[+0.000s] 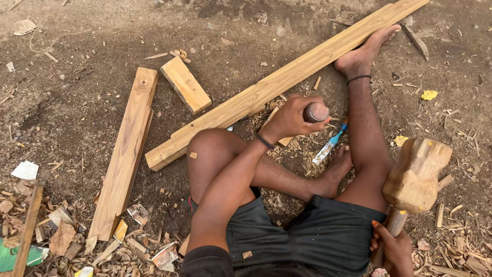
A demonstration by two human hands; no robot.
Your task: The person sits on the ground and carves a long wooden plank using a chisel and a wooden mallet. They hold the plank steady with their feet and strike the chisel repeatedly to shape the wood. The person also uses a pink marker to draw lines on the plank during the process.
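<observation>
Bare brown dirt (77,97) makes up the ground, strewn with wood chips, shavings and offcuts, and a person sits on it in dark shorts (302,236) with knees bent.

Across the dirt in front of them lies a long plank (287,77), running from near the left knee up toward the top right. The person's bare foot (364,51), with a dark band round the ankle, presses down on the far part of it.

Near the middle of the plank's near edge, the left hand (289,119) is wrapped tight around a chisel handle (316,112), whose rounded wooden top shows at the fist. Its blade is hidden by the hand, so I cannot tell just where it meets the wood. A dark band sits on that wrist.

Low at the right, the right hand (392,249) is clamped on the shaft of a big wooden mallet (416,177), whose blocky, worn head is held up beside the right leg, well apart from the chisel.

Between the legs, on a heap of shavings, lies a second chisel with a blue handle (330,144), just beside the other foot.

Further left, a shorter board (125,154) lies lengthwise, and a small block (185,84) rests near its top end. Scraps of paper and dry leaves (61,238) gather at the lower left, and a yellow scrap (429,95) lies off to the right.
</observation>
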